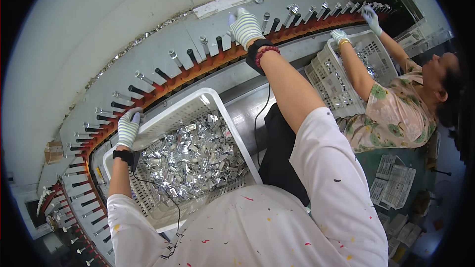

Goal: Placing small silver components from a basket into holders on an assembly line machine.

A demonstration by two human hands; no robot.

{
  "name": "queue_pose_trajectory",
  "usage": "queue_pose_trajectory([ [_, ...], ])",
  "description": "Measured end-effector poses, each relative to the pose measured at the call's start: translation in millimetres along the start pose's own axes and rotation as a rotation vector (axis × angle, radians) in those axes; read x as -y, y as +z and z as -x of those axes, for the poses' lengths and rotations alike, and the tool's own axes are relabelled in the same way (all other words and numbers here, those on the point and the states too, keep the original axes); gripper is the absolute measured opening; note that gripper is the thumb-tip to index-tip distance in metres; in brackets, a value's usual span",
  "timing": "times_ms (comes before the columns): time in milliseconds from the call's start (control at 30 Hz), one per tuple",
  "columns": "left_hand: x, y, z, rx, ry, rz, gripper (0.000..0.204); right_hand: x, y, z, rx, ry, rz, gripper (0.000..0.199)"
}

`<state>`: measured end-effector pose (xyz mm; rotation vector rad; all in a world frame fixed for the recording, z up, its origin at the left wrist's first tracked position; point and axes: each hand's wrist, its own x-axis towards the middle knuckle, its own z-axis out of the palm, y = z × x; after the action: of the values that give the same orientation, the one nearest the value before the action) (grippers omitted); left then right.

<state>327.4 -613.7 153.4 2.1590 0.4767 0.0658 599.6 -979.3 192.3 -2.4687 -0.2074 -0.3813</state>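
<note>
My right hand (245,28), in a striped glove with a dark strap and red beads at the wrist, reaches over the curved line of posts. Its fingers are bent together beside a silver piece; what they grip is mostly hidden. Above the far left corner of the white basket (228,123), my left hand (128,129), gloved alike, has its fingers curled close to the posts. Whatever lies in them cannot be made out. Small shiny metal parts (190,155) fill the basket. Along the orange-red track, bare black posts (192,56) alternate with posts carrying silver metal pieces (175,58).
At the right, a co-worker (396,113) reaches to the same line with gloved hands, beside another white basket (316,71) of parts. A thin cable (256,128) hangs by the metal ledge. Flattened white crates (393,183) lie at lower right; a small cardboard box (53,152) sits far left.
</note>
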Motion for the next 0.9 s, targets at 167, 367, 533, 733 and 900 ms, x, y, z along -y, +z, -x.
queue_pose_trajectory([
  [167,-11,4,-6,0.098,0.071,-0.276,0.018,-36,-30,-20,-0.375,0.062,-0.214,0.022],
  [367,-15,10,-16,0.066,0.075,-0.335,0.018,-98,-59,-30,-0.268,0.163,0.121,0.030],
  [533,-18,8,-15,0.080,0.103,-0.418,0.020,-78,-43,-26,0.059,0.212,0.409,0.032],
  [733,-32,10,-11,0.048,0.100,-0.468,0.019,-64,-34,-21,0.044,0.267,0.120,0.034],
  [900,-49,25,-13,0.024,0.139,-0.490,0.020,-83,-19,-23,-0.161,0.462,-0.544,0.034],
])
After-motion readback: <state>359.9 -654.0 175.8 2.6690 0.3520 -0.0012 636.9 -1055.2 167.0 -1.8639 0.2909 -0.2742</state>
